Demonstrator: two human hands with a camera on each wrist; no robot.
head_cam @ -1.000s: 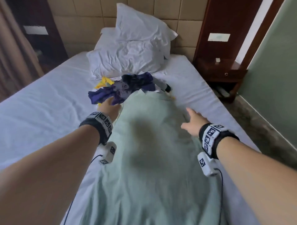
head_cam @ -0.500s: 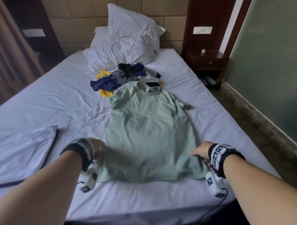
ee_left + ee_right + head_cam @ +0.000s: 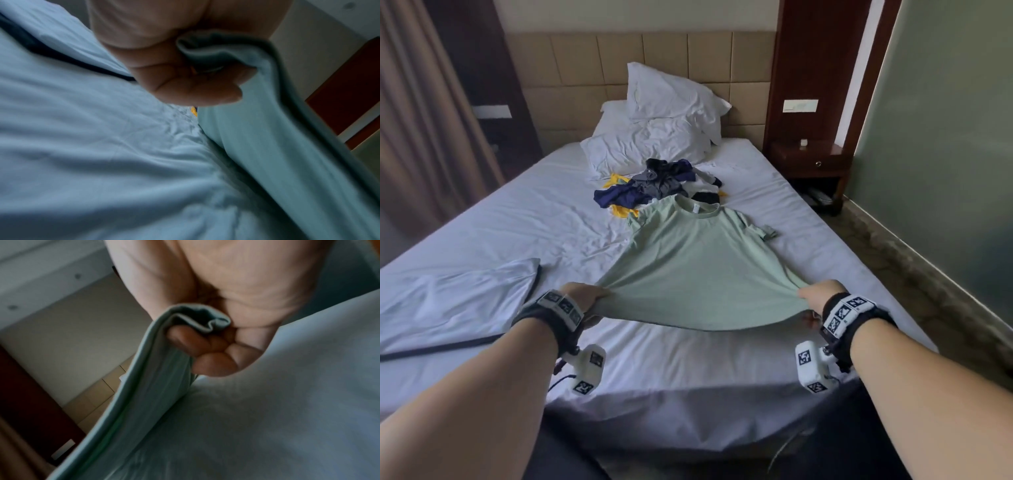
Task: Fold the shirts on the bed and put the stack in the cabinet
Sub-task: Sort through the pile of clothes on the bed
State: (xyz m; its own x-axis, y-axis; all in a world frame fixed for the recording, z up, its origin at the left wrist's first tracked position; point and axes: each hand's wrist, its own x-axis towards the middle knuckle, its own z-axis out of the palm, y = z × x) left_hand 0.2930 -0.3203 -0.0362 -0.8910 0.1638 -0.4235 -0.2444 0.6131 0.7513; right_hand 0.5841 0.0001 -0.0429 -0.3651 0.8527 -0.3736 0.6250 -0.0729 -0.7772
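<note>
Right now I have the pale green shirt point(image 3: 698, 260) by its bottom hem, one corner in each fist. My left hand point(image 3: 582, 298) sits at about 8 o'clock in the head view, and the left wrist view shows its fingers point(image 3: 197, 91) curled tight round a bunched fold of the hem. My right hand point(image 3: 816, 296) is at about 4 o'clock, its fingers point(image 3: 213, 360) likewise curled over the gathered cloth, with the thumb side pressing it from above. The hem is lifted off the white sheet of the bed point(image 3: 524, 233) and stretched between my hands, sagging a little in the middle, while the chest and the collar lie flat on the sheet towards 12 o'clock, collar farthest from me. Touching the collar, further towards 12, lies the heap of unfolded shirts point(image 3: 654, 186), navy, grey and yellow, some white and black among them. Beyond the heap two white pillows point(image 3: 654, 137) lean against the padded headboard. At 9 o'clock a folded-back piece of white bedding with a dark edge point(image 3: 465, 298) lies on the sheet. A dark wooden nightstand point(image 3: 813, 162) stands at about 2 o'clock, beside the bed.
</note>
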